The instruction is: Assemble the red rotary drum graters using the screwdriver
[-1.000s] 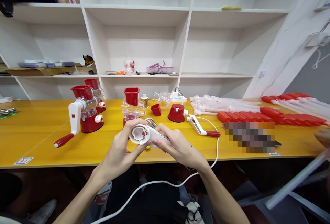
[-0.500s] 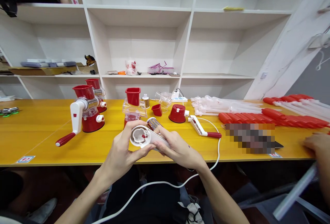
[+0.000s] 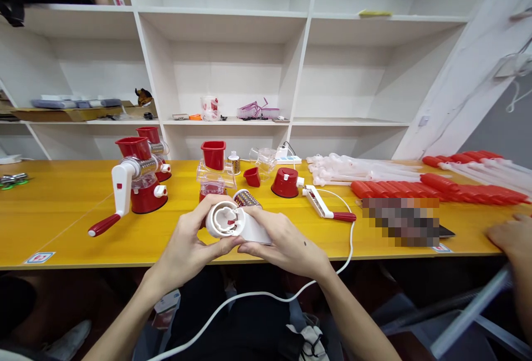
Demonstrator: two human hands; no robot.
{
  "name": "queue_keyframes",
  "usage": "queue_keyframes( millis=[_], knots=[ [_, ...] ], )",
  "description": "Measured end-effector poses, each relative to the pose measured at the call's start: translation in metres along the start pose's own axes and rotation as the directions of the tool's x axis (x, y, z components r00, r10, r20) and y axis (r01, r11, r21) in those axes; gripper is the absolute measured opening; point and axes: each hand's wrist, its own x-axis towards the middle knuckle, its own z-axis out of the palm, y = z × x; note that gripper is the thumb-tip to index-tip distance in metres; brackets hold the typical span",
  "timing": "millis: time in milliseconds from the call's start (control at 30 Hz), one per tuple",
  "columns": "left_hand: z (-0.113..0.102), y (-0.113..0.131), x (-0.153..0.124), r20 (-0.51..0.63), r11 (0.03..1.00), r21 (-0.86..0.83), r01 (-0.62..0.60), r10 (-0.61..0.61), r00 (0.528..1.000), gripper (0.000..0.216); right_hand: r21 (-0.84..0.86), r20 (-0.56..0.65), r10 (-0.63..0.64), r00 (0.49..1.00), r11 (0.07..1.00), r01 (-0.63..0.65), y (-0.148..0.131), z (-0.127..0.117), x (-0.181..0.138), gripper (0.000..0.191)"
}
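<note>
Between both gripping hands (image 3: 187,253) (image 3: 286,244), a white part (image 3: 256,230) runs crosswise, its ring end (image 3: 221,219) leftward.

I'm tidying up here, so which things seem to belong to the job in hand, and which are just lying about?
Likely the job's:
white part, held by left hand and right hand
metal drum just beyond it
loose red base
loose crank

Likely just lying about:
red cylinders
power strip
yellow strip
</note>
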Motion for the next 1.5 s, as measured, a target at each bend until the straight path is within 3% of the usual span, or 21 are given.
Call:
queue_keyframes(
  millis=[100, 267, 433, 567, 833, 967, 1033, 1200, 1500],
  knots=[
    [0.001, -0.001, 0.000, -0.028, 1.000, 0.014, -0.019, 0.020, 0.999, 0.031, -0.002, -0.067, -0.077, 0.995, 0.997, 0.077, 0.002, 0.003, 0.000, 0.052],
    [-0.001, -0.003, -0.002, -0.009, 0.998, 0.026, -0.061, 0.062, 0.998, 0.032, -0.050, -0.144, -0.136, 0.980, 0.990, 0.130, 0.004, 0.006, 0.000, 0.046],
    [-0.004, -0.009, -0.002, 0.006, 0.991, 0.050, -0.126, 0.126, 0.992, 0.036, 0.042, -0.215, -0.173, 0.961, 0.982, 0.187, 0.001, 0.006, 0.003, 0.040],
    [-0.003, -0.012, -0.003, 0.002, 0.986, 0.052, -0.159, 0.159, 0.987, 0.037, 0.013, -0.245, -0.200, 0.948, 0.978, 0.210, -0.001, 0.009, 0.003, 0.039],
    [0.003, -0.017, -0.003, -0.035, 0.989, 0.063, -0.132, 0.134, 0.990, 0.044, 0.003, -0.355, -0.120, 0.927, 0.992, 0.130, 0.007, 0.007, 0.000, 0.046],
    [0.003, -0.017, 0.001, -0.062, 0.986, 0.047, -0.160, 0.163, 0.985, 0.042, 0.010, -0.479, -0.112, 0.871, 0.991, 0.133, 0.006, 0.000, -0.003, 0.043],
    [0.003, -0.017, 0.001, -0.059, 0.984, 0.051, -0.170, 0.173, 0.983, 0.041, -0.015, -0.461, -0.146, 0.875, 0.988, 0.156, 0.002, -0.005, -0.004, 0.040],
    [0.005, -0.017, -0.001, -0.053, 0.977, 0.041, -0.210, 0.212, 0.976, 0.043, -0.148, -0.286, -0.251, 0.925, 0.965, 0.216, -0.006, -0.005, -0.002, 0.039],
    [0.005, -0.017, -0.001, -0.051, 0.972, 0.041, -0.233, 0.235, 0.971, 0.044, -0.050, -0.221, -0.170, 0.960, 0.985, 0.163, -0.003, -0.003, -0.003, 0.047]
  ],
)
